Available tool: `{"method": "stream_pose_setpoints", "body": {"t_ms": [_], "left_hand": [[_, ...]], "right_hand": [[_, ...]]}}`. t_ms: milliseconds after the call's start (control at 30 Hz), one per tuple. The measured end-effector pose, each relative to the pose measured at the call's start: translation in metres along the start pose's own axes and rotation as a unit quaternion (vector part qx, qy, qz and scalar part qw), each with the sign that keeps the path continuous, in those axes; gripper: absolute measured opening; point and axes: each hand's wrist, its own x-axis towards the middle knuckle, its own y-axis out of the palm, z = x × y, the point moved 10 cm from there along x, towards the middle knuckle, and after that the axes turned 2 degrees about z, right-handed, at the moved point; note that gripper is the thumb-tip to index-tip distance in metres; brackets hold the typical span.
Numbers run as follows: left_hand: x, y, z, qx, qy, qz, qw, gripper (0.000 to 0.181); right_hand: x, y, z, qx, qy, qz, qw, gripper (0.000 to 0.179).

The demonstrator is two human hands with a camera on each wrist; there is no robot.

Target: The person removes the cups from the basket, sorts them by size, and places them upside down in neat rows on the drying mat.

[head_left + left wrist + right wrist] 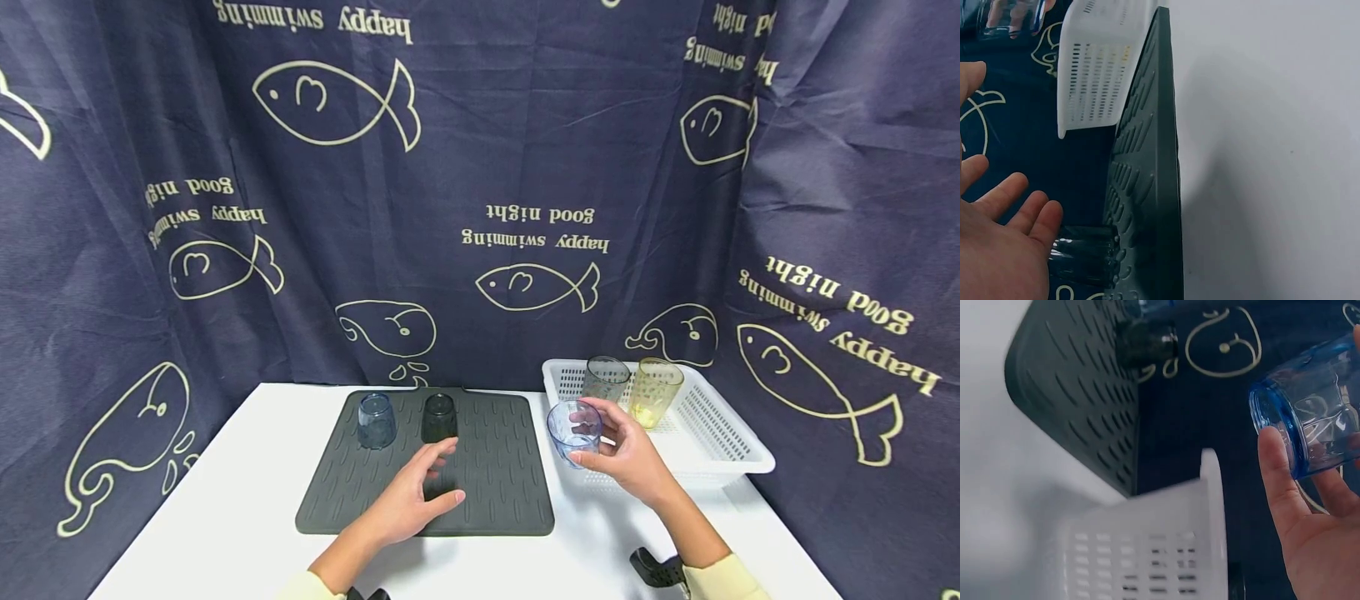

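My right hand (633, 458) grips a clear blue drinking glass (564, 432) between thumb and fingers, beside the left end of the white basket (750, 442). In the right wrist view the thumb lies by the thick blue end of this glass (1316, 406). Over the dark grey drying mat (495, 475), my left hand (397, 504) is held with fingers extended and thumb apart, holding nothing. Its fingertips overlap the lower part of a black glass (438, 414) in the head view. Left of that, a blue-grey glass (377, 425) stands upside down on the mat.
Inside the basket are a grey glass (606, 382) and a yellow glass (658, 392). Mat and basket stand side by side on a white table (240, 500). A dark blue curtain (450, 167) with fish drawings encloses the back and sides.
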Motion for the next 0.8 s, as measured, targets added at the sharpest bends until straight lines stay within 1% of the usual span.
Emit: {"method": "stream_pose_setpoints", "body": {"t_ms": [233, 367, 500, 600, 800], "left_hand": [[-0.003, 0.003, -0.001, -0.005, 0.002, 0.005, 1.0000, 0.073], [-0.005, 0.005, -0.005, -0.005, 0.017, 0.005, 0.9998, 0.072], [-0.007, 0.008, -0.009, -0.007, 0.028, 0.004, 0.9996, 0.072], [-0.008, 0.010, -0.011, -0.017, 0.030, 0.004, 0.9994, 0.073], [-0.010, 0.014, -0.014, -0.037, 0.032, 0.003, 0.9988, 0.077]], "right_hand": [[-0.007, 0.025, -0.001, 0.034, 0.002, 0.019, 0.9992, 0.073], [-0.011, 0.037, -0.002, 0.043, 0.000, 0.031, 0.9986, 0.071], [-0.014, 0.049, -0.004, 0.044, -0.004, 0.044, 0.9981, 0.071], [-0.016, 0.058, -0.006, 0.044, -0.004, 0.051, 0.9977, 0.071], [-0.019, 0.074, -0.014, 0.043, 0.014, 0.056, 0.9974, 0.072]]}}
